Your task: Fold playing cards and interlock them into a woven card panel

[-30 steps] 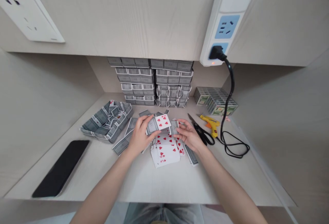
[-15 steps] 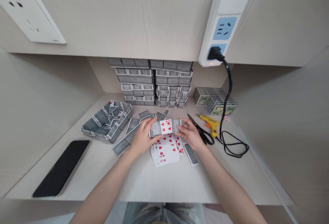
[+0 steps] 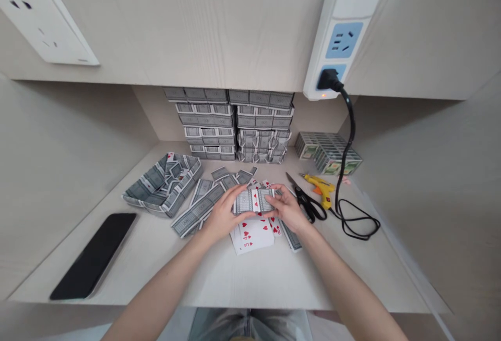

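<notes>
Between both hands is a folded playing card (image 3: 244, 201), its grey patterned back showing at the two ends and a narrow white strip with red hearts in the middle. My left hand (image 3: 225, 210) grips its left end, fingers above and thumb below. My right hand (image 3: 287, 208) pinches the right end. Just beneath and nearer to me lies a stack of face-up heart cards (image 3: 254, 236). Beside my right wrist a grey-backed card (image 3: 291, 236) rests on the desk. Left of my left hand a long strip of joined cards (image 3: 198, 210) lies among other folded cards (image 3: 221, 173).
A tray built of cards (image 3: 164, 206) holds folded pieces at left, with a black phone (image 3: 94, 255) nearer. Black scissors (image 3: 309, 206), a yellow glue gun (image 3: 321, 187) and its cable (image 3: 350, 137) lie right. Card boxes (image 3: 235, 122) are stacked behind; packed decks (image 3: 329, 152) stand back right.
Both hands have come slightly nearer and lower with the card. Its ends have closed inward, so the white heart strip in the middle looks narrower.
</notes>
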Motion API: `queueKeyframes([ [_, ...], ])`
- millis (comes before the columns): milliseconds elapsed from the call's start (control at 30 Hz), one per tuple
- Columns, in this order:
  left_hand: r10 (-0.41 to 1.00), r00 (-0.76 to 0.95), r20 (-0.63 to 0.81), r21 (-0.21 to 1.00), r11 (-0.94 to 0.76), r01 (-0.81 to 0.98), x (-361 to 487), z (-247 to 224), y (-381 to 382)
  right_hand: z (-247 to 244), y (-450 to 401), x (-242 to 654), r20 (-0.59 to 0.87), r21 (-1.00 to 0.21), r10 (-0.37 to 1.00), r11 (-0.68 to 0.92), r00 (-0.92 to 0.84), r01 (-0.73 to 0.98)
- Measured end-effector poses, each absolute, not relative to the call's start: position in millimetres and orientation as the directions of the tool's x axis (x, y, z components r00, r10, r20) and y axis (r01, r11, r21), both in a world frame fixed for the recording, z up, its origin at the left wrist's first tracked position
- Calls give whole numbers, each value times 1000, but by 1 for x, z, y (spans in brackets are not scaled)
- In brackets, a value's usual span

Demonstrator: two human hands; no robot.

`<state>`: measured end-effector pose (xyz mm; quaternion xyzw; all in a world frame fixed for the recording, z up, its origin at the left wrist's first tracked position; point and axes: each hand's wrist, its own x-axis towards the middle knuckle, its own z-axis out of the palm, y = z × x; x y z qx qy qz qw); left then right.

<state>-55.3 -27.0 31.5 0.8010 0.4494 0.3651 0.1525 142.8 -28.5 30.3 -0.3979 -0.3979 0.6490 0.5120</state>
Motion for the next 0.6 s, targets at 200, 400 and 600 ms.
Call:
queueKeyframes([
  [200,832,344,436,599,-553,579,-53,32,-28,32,-31,142,-77,-940,967,-152,-241,-307],
  [400,833,352,426,609,-552,570,-49,32,-31,30,-33,141,-66,-962,957,-136,-283,-237],
  [600,834,311,456,587,-544,599,-43,30,-33,29,-31,142,-62,-970,955,-126,-290,-209],
])
